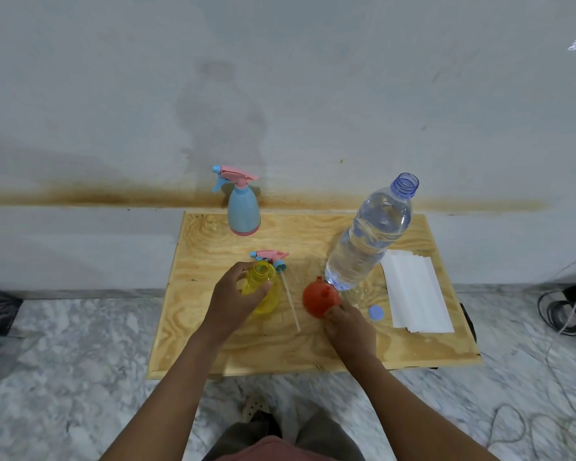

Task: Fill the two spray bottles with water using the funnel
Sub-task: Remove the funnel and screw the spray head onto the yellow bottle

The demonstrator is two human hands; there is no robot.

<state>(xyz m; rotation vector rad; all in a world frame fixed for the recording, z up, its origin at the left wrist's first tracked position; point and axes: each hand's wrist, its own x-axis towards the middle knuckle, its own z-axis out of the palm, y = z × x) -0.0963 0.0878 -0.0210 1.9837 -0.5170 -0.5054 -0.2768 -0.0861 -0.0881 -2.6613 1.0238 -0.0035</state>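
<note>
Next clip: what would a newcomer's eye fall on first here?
The hands, centre frame: the left hand grips the open yellow bottle, and the right hand holds the red funnel beside it. A tall uncapped water bottle stands to their right, and a blue spray bottle stands at the back.

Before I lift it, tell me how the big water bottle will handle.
The water bottle looks nearly full, so probably heavy. Its neck is uncapped, so tilting may spill. Tall and narrow, it could tip if pushed.

No readable text, label, brand, number or sign shows on anything here.
</note>
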